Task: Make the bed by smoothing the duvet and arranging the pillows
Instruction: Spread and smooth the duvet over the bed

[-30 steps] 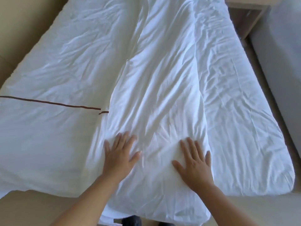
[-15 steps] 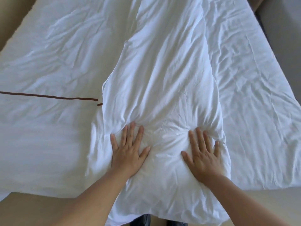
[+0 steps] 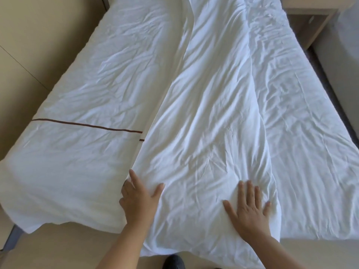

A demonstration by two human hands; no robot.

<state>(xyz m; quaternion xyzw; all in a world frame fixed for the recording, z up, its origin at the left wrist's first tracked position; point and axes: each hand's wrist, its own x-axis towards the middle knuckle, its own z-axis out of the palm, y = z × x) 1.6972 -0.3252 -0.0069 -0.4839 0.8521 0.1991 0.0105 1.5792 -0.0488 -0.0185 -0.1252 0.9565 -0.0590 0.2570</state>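
The left hand (image 3: 138,199) curls its fingers round the folded edge of the duvet (image 3: 204,123) at the lower centre of the frame, thumb spread on top. The right hand (image 3: 249,208) lies flat and open on the duvet at lower right, gripping nothing. The duvet runs as a folded band up the middle of the bed (image 3: 314,152), creased throughout. It looks soft, light and limp, so it should slide easily; the folded edge under the left hand seems the best hold.
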